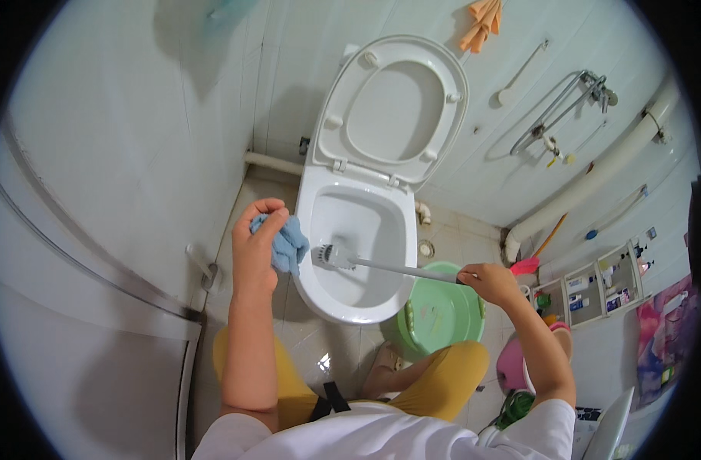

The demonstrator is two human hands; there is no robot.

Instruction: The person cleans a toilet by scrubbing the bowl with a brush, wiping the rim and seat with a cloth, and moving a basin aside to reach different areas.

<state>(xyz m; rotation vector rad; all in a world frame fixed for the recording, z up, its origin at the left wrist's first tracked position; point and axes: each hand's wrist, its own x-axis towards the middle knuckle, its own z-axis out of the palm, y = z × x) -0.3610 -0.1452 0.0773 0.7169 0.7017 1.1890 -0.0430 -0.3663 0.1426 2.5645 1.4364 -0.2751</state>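
Holding the end of the long handle, the right hand (488, 282) has its fingers closed around the toilet brush (412, 270), and the brush head is inside the toilet bowl (358, 314), near the left inner wall. I judge that the scrubbing is in the middle, because the brush is inside the bowl and not put away. The seat (335, 143) is already raised, so this preparation is done. How clean the inside is, I cannot tell from this view.

The left hand (254, 249) has its fingers pinched on a crumpled blue cloth (290, 244), which is beside the left rim; whether it touches the rim, I cannot tell. Probably the brushing is not yet finished, and what remains is to take the brush out. A green basin (442, 314) stands on the floor (320, 349), to the right of the bowl.
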